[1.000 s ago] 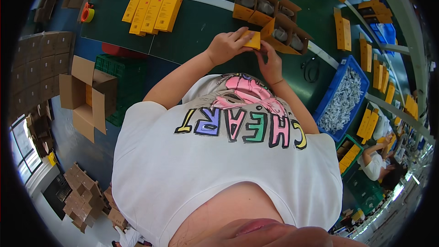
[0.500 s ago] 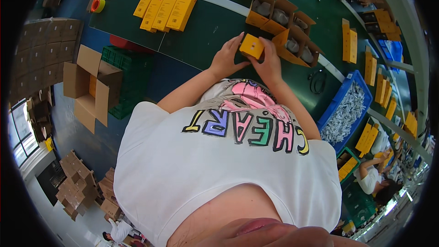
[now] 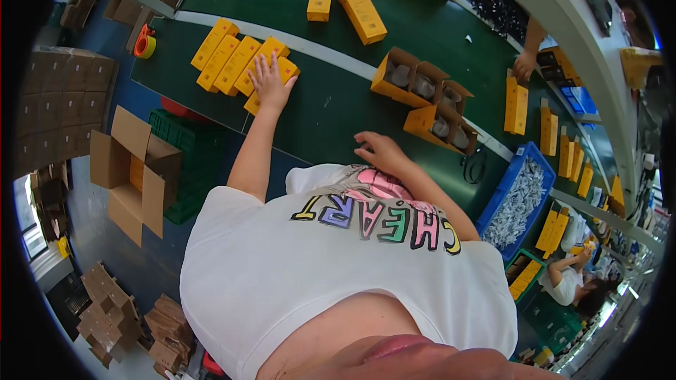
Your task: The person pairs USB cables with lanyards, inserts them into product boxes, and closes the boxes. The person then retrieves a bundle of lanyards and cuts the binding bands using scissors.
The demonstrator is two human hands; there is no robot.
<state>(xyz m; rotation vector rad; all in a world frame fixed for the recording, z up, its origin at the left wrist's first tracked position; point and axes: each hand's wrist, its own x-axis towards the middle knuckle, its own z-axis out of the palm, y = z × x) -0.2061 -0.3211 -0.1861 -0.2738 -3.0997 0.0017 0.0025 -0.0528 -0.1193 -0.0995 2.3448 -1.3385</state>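
My left hand (image 3: 270, 86) lies with spread fingers over a yellow carton (image 3: 287, 69) at the right end of a row. Several matching yellow cartons (image 3: 232, 63) lie side by side against it, slanting on the green table. Its fingertips reach toward the neighbouring carton. My right hand (image 3: 381, 150) hovers by the table's near edge, in front of my shirt, fingers loosely bent and apart with nothing in them. Nearest to it are opened yellow cartons (image 3: 424, 127) with grey, rounded contents in their compartments.
Two yellow cartons (image 3: 363, 17) lie farther back. A blue tray (image 3: 486, 222) of small silvery packets stands at right, beside a black coiled cable (image 3: 474, 166). Tape rolls (image 3: 145, 46) sit at the left corner; an open cardboard box (image 3: 130, 229) stands below. Another person's hand (image 3: 524, 67) touches a carton.
The carton held between both hands now lies at the row's right end under my left hand. My right hand has let go and drawn back. The view has shifted.
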